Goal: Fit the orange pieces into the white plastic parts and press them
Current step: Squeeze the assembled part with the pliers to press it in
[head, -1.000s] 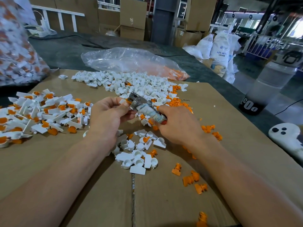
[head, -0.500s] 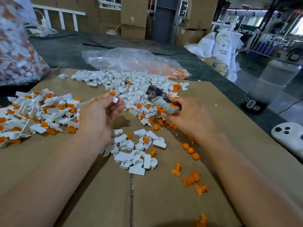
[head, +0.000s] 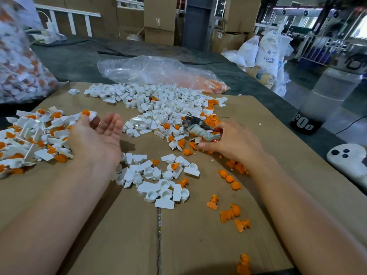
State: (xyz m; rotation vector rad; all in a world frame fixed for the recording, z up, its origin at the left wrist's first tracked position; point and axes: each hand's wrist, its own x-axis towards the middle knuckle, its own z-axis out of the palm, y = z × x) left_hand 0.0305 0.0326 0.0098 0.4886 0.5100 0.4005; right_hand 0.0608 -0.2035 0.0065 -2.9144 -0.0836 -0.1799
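On your far left, one full bag (head: 17,72) sits on the dark worktop (head: 79,62) and one heap of fitted pieces (head: 35,139) on its cardboard (head: 119,235). Your left hand (head: 97,137) is palm-up, fingers apart. White plastic parts (head: 158,104), uncountable, lie below a second bag (head: 151,70). Your right hand (head: 234,141) has its fingers clamped on one taped tool (head: 198,130) among scattered orange pieces (head: 230,178). Boxes (head: 159,14) stand behind.
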